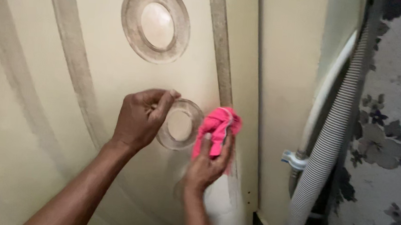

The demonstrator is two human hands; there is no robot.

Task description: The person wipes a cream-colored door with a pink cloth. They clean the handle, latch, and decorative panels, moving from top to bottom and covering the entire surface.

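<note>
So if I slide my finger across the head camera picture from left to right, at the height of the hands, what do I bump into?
Left hand → small round ring on the cream panel → pink cloth in the right hand → white pipe with its clip → ribbed grey hose → flowered floor.

Soft pink cloth (218, 127), glossy cream panel (115, 70) with dusty matt rings, ribbed plastic hose (334, 130).

bare panel (36, 70) left, hoses (334, 130) crowd right
</note>
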